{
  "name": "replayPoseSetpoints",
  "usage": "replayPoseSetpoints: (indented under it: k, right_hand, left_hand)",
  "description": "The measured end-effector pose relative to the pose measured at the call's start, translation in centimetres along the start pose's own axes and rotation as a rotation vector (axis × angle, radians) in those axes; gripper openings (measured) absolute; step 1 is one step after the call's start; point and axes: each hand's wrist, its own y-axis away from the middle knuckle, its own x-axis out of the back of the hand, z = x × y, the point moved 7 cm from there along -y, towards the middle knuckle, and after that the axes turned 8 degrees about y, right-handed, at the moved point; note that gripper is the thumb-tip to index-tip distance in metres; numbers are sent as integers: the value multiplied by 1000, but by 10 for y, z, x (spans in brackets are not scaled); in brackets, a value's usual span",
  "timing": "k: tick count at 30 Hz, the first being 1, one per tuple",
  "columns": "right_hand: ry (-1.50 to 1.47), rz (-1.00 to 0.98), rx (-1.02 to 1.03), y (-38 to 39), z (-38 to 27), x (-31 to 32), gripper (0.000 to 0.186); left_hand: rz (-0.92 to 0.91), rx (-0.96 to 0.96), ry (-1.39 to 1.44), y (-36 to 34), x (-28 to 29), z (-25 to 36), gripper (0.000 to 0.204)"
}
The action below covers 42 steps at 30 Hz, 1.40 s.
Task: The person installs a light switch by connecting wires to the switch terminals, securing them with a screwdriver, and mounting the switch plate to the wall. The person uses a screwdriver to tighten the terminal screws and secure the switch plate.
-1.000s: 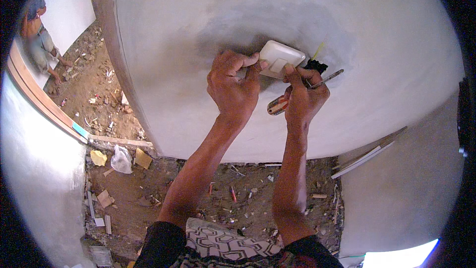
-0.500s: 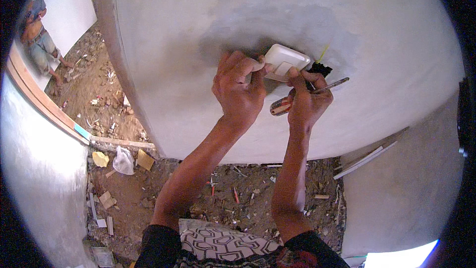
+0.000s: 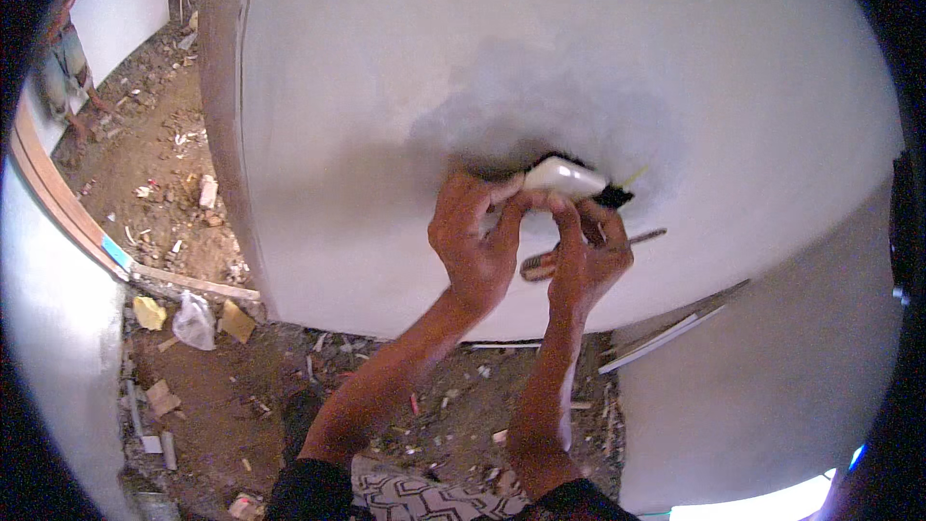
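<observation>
A white light switch [image 3: 564, 177] with a rounded plate is held up close to the plastered wall, its face tilted upward. My left hand [image 3: 475, 243] pinches its left end and lower edge between thumb and fingers. At its lower edge, the fingertips of my right hand [image 3: 592, 256] are closed on it too. A screwdriver lies across my right palm, its handle [image 3: 538, 267] sticking out to the left and its shaft [image 3: 648, 236] to the right. Just right of the switch, a dark hole [image 3: 614, 197] in the wall shows beside a thin yellow-green wire [image 3: 634, 177]. The back of the switch is hidden.
A doorway with a wooden frame [image 3: 68, 207] opens at the left, where another person [image 3: 66, 63] is partly in view. Rubble, a white plastic bag [image 3: 195, 320] and yellow scraps [image 3: 149, 313] litter the dirt floor. White strips [image 3: 661, 340] lean by the right wall.
The switch has tipped, so its rocker no longer shows and its edge faces me. Both hands have come closer together beneath it. The view has shifted, and hands and wall sit lower in it.
</observation>
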Motion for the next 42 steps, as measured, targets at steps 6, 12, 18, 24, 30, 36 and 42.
replayPoseSetpoints:
  k: [6,12,18,24,30,36,42]
  right_hand:
    - [215,7,-141,8,-21,-1,45]
    - [206,76,-24,12,-51,-19,46]
    - [157,50,-50,12,-39,-17,46]
    - [216,2,-38,8,-37,-16,52]
    - [149,-23,-80,10,-42,-15,57]
    - [-13,27,-60,14,-45,-20,60]
    - [-23,112,65,27,-38,-28,72]
  left_hand:
    - [78,210,165,16,-3,-15,25]
    - [-8,357,188,13,5,-24,21]
    - [-134,242,104,5,10,-20,27]
    - [-520,-63,-215,0,7,-17,31]
    - [-912,-785,-555,-30,16,12,39]
    - [-1204,-1675,-988,-65,-2,32,37]
    - [-1168,-1983,-943,-71,-9,23,47]
